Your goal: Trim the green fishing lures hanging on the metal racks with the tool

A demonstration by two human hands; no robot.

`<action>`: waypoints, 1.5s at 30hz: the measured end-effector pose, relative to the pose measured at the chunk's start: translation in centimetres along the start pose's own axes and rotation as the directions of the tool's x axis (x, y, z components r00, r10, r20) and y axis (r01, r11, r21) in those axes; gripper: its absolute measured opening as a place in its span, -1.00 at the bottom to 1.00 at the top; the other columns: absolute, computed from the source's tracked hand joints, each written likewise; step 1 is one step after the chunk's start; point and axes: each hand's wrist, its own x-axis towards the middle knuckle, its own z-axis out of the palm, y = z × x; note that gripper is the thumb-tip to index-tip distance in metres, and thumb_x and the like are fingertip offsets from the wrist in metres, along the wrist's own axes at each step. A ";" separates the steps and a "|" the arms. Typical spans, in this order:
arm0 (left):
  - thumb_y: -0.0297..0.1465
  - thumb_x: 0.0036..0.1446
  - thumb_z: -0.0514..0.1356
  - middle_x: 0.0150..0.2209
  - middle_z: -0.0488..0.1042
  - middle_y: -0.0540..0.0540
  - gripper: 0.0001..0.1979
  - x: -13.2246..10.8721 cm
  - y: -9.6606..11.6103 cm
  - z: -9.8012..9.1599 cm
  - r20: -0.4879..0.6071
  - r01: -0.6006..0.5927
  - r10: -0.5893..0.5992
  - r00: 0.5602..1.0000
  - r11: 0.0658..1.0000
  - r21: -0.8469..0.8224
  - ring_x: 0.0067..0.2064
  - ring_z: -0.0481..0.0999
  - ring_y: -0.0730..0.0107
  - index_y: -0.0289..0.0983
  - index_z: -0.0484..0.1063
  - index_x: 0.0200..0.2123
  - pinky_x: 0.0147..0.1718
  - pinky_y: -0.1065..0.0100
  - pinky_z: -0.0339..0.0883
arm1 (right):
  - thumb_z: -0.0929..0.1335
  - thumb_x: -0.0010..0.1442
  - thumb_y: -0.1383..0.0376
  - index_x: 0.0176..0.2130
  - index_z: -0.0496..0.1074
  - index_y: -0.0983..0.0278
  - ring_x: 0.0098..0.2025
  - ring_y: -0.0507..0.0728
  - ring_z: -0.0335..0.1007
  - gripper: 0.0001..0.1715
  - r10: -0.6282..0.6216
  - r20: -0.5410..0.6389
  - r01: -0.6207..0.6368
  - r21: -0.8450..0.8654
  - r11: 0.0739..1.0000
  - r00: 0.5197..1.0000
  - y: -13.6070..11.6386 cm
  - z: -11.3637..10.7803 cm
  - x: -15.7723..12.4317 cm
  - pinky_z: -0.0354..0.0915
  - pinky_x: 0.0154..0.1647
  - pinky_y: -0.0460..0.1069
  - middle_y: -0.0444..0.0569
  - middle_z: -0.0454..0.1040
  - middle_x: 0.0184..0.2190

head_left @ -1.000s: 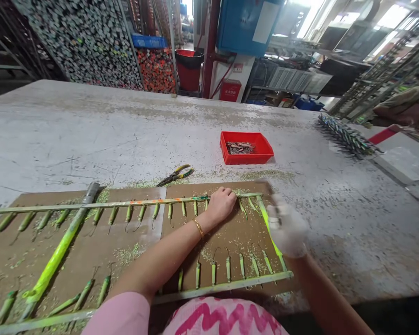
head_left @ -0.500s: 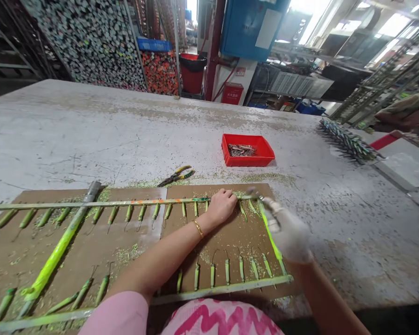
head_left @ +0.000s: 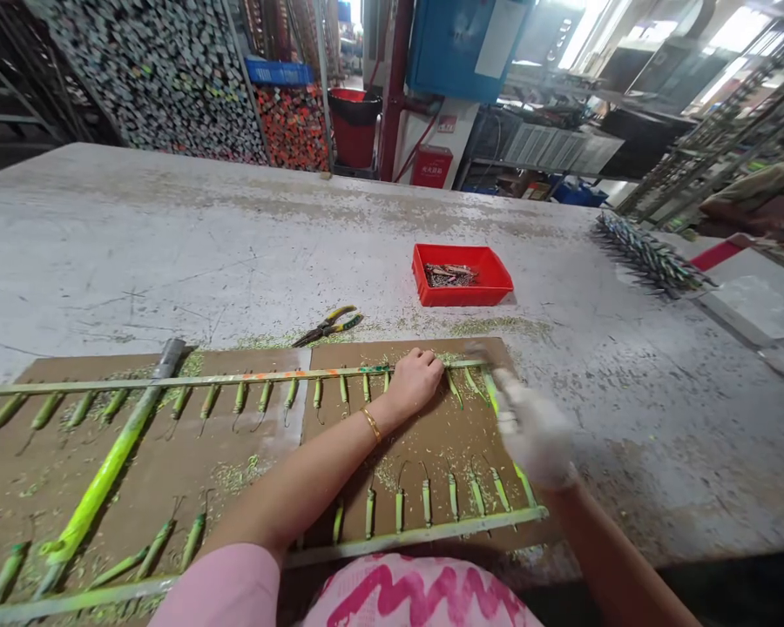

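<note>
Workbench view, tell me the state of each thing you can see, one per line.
Left hand, bare, resting on the rack's upper bar.
Right hand, white-gloved, blurred, over the rack's right side.
Metal rack, lying flat, green-coated pieces along its bars.
Brown board, under the rack, strewn with green crumbs.
Pliers, lying on the table.
Red tray, holding metal pieces.
Grey table, scuffed and dusty.

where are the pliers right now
In the head view, the yellow-and-green-handled pliers lie on the grey work table, just beyond the far edge of the brown board, left of the red plastic tray.
</note>
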 end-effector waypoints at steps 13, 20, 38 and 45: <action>-0.39 0.39 0.08 -0.27 0.50 -0.18 -0.77 0.0 0.0 -0.2 0.007 -0.015 0.014 1.000 1.000 0.002 -0.16 0.41 0.18 -0.26 0.53 -0.26 -0.31 0.27 0.27 | 0.25 0.33 0.32 0.15 0.50 0.15 -0.47 0.09 0.40 -0.53 -0.101 0.142 0.099 0.024 0.995 0.985 -0.4 -0.2 0.0 0.19 -0.41 -0.04 -0.08 0.55 -0.45; -0.38 0.40 0.06 -0.26 0.50 -0.18 -0.75 0.0 0.0 -0.1 0.006 0.008 -0.008 1.000 1.000 0.007 -0.16 0.41 0.18 -0.26 0.52 -0.25 -0.31 0.28 0.27 | 0.28 0.33 0.27 0.17 0.48 0.22 -0.40 0.09 0.44 -0.55 0.008 -0.047 -0.007 0.028 1.000 0.999 -0.1 0.2 0.1 0.22 -0.34 -0.05 -0.03 0.58 -0.38; -0.39 0.40 0.06 -0.21 0.50 -0.19 -0.77 -0.2 0.0 -0.5 0.031 -0.001 0.000 1.000 1.000 0.010 -0.14 0.40 0.19 -0.25 0.53 -0.21 -0.26 0.26 0.27 | 0.28 0.33 0.28 0.25 0.41 0.28 -0.36 0.12 0.41 -0.48 0.052 -0.169 -0.061 -0.048 0.997 0.984 0.4 0.1 0.8 0.19 -0.29 -0.02 0.02 0.55 -0.36; -0.38 0.40 0.07 -0.24 0.51 -0.16 -0.77 -0.2 -0.4 0.2 -0.012 -0.016 0.017 1.000 0.999 0.044 -0.14 0.41 0.19 -0.23 0.53 -0.23 -0.26 0.26 0.27 | 0.25 0.34 0.33 0.22 0.44 0.16 -0.42 0.08 0.37 -0.49 -0.080 0.112 0.085 -0.033 0.996 0.990 -0.3 0.7 1.3 0.10 -0.38 -0.04 -0.07 0.52 -0.43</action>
